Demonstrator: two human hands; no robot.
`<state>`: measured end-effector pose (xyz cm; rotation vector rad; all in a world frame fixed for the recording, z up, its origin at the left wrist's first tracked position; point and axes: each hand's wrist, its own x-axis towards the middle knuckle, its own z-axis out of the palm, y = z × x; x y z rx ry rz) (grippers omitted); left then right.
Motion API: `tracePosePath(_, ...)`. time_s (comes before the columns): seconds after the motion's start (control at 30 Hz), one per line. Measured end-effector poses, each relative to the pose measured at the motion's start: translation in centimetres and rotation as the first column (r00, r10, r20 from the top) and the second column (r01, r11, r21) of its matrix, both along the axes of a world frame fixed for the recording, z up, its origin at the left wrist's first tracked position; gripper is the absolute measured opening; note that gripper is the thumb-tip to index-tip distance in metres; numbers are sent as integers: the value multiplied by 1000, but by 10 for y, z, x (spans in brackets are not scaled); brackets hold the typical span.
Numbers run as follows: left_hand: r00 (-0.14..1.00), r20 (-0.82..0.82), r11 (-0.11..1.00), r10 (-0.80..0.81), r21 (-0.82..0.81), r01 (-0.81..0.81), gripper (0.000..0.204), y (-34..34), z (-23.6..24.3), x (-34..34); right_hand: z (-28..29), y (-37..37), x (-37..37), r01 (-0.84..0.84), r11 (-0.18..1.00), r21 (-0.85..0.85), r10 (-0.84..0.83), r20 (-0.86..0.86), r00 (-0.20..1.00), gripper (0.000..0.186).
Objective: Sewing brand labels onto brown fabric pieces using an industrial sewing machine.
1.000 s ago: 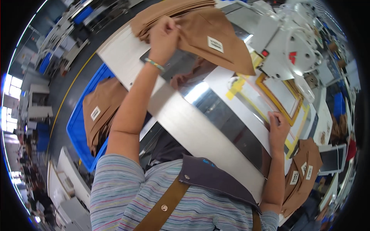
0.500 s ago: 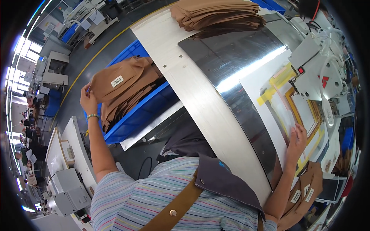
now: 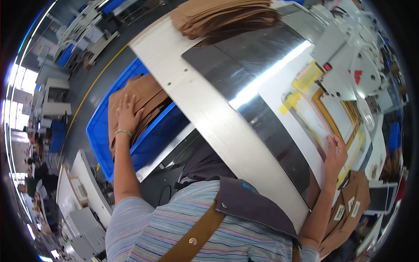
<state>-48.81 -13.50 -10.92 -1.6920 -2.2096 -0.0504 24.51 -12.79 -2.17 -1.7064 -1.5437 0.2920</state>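
Note:
My left hand [image 3: 126, 114] lies with fingers spread on a stack of brown fabric pieces [image 3: 148, 91] inside a blue plastic bin [image 3: 98, 142], left of the worktable. At the right, my right hand [image 3: 335, 158] is beside a yellow-edged rectangular frame [image 3: 327, 115] on a white sheet [image 3: 279, 102]. Its thumb and fingertips are drawn together near the frame's near edge; whatever is between them, if anything, is too small to make out. A white machine head [image 3: 345, 81] stands just beyond the frame.
A tall pile of brown fabric [image 3: 222, 17] rests at the table's far end, next to a shiny dark metal plate [image 3: 227, 65]. More brown pieces with white labels [image 3: 358, 187] hang at the lower right. Another white machine [image 3: 85, 227] stands at lower left.
My left hand has let go of the labelled brown piece it was lifting and now presses flat on the stack. The label is out of sight. My right hand's fingers have drawn closer together.

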Motion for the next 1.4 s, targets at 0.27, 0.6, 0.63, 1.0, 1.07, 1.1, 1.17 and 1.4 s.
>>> tracePosePath(0.27,924,185,923,-335,-131,361,52,106,129,59,50,34,42,-9,1000,23,12,-153,988,25)
tracePosePath(0.6,49,607,145,-794,111,983,57,169,115,384,30,99,62,-13,869,-494,75,105,992,25)
tracePosePath(0.63,67,582,119,-810,51,992,58,172,112,403,30,98,62,-17,876,-482,77,105,992,24)
tracePosePath(1.0,84,325,50,-942,-110,993,62,213,85,479,19,133,34,-60,870,-490,38,-55,998,22)
tracePosePath(1.07,33,339,14,-940,-58,998,64,216,84,481,22,138,34,-78,840,-538,72,-31,997,22)
tracePosePath(1.1,54,349,20,-936,-100,995,64,216,84,481,23,138,34,-64,832,-551,60,-24,998,22)
tracePosePath(1.17,56,354,36,-933,-64,997,69,216,81,482,23,137,35,-93,847,-524,81,-47,996,21)
tracePosePath(1.4,2,297,-15,-955,-56,998,73,219,77,480,26,141,32,-72,807,-586,86,-3,996,24)
